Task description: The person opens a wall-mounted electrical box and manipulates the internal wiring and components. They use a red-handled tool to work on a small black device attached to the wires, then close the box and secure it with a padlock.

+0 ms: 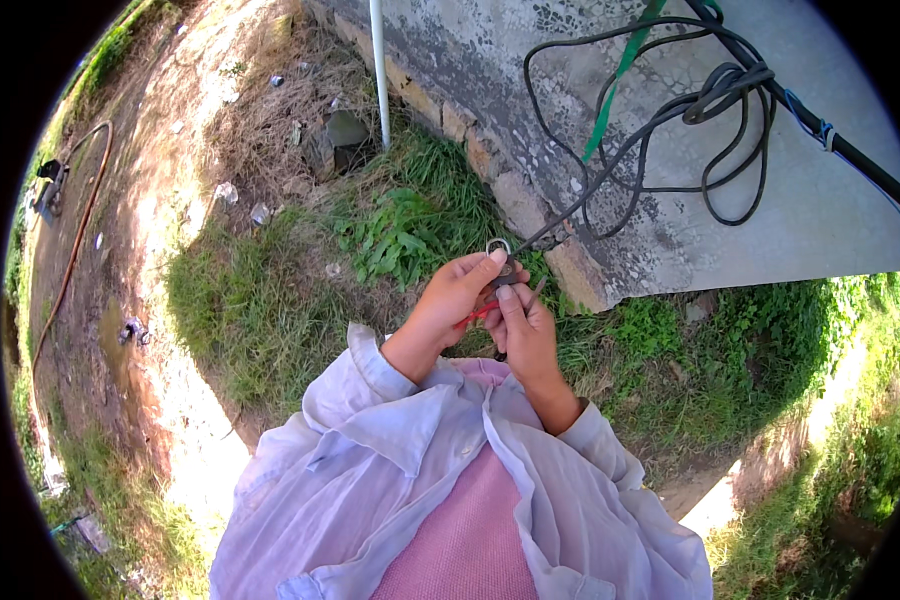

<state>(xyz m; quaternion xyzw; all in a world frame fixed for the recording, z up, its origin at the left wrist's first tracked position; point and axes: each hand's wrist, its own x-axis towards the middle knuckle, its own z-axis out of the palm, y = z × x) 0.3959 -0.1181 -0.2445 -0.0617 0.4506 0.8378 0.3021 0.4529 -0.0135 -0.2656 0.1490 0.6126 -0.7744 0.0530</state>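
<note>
Labels first: any marking on the round metal-rimmed fitting (498, 245) is too small to tell. It's up between my hands, just off the corner of the concrete slab (830, 235). My left hand (448, 300) pinches it, thumb on top; my right hand (530, 335) is pressed together on the dark piece (507, 279) just below, exact grip partly hidden. Red piece (476, 314) between the hands, kind unclear. Black cable (568, 212) runs from the hands to loose loops on the slab; green strip (620, 85) and thicker black pipe (862, 168) there too. Slab is grey, blotchy, stone-edged. Outdoors: grass (260, 300) below, white pole (380, 80) by the slab edge, sunlit dirt and brown hose (82, 225) far left.
</note>
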